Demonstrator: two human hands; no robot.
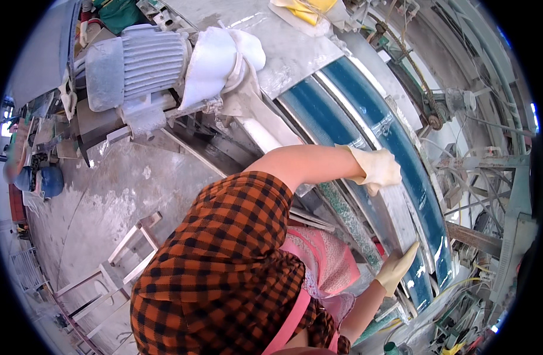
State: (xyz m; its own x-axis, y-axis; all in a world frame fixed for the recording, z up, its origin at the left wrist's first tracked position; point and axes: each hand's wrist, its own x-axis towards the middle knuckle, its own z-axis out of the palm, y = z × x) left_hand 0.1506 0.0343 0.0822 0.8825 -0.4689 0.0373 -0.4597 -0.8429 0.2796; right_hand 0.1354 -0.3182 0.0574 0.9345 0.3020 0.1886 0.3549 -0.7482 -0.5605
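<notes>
My left hand (379, 168), in a cream glove, is closed at the upper end of a flat, pale grey strip (392, 208). What the strip is made of, I cannot tell. At its lower end my right hand (397, 267), gloved too, lies against it with fingers stretched out. The strip rests along a long bed with blue bands (396, 139) and whitish rails between them. Part of the strip's near edge is hidden by my left hand.
A large ribbed motor (144, 65), coated in pale dust, stands at upper left beside a white cover (221, 65). A yellow bundle (307, 9) lies at the top. Metal frames (135, 248) stand on the grey floor at left. Cables and machine parts crowd the right.
</notes>
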